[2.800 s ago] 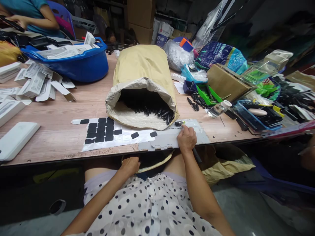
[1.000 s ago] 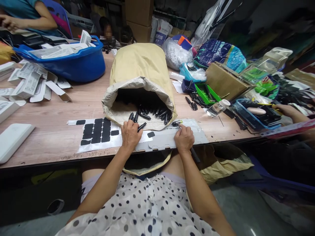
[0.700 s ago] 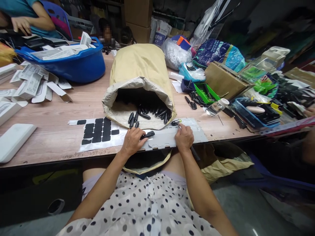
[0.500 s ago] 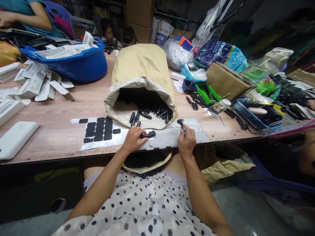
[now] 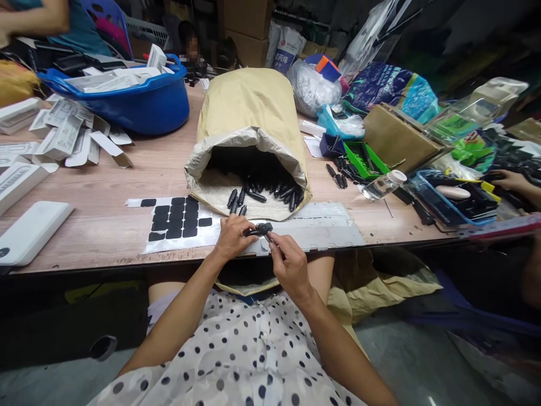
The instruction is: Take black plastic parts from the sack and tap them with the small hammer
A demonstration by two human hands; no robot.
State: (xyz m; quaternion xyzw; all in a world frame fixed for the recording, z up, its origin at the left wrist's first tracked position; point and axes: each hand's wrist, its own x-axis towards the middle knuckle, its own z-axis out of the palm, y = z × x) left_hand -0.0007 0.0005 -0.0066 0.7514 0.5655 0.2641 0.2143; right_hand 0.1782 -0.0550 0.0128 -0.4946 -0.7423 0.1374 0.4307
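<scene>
My left hand (image 5: 233,235) pinches a slim black pen-shaped piece (image 5: 252,232) over the grey board (image 5: 329,225) at the table's front edge. From the right comes my right hand (image 5: 291,264), its fingers closed round the thin handle of a small tool with a dark rounded head (image 5: 265,228). That head meets the black piece or lies just over it; which one I cannot tell. Just behind, a yellow sack (image 5: 253,101) lies with its mouth towards me, several black pieces (image 5: 289,194) inside. Left of my left hand is a white sheet with black rounded-square stickers (image 5: 175,217).
A blue basin (image 5: 139,107) of white boxes stands at the back left, with loose boxes (image 5: 63,135) before it. A white power bank-like block (image 5: 34,231) lies at left. Rightward are a green tray (image 5: 366,160), a clear bottle (image 5: 382,186) and a co-worker's hand (image 5: 511,181).
My right hand has moved left, bringing the tool's head to the black piece. My left hand stays nearly in place. A co-worker's hand now shows at right, and the view has shifted slightly.
</scene>
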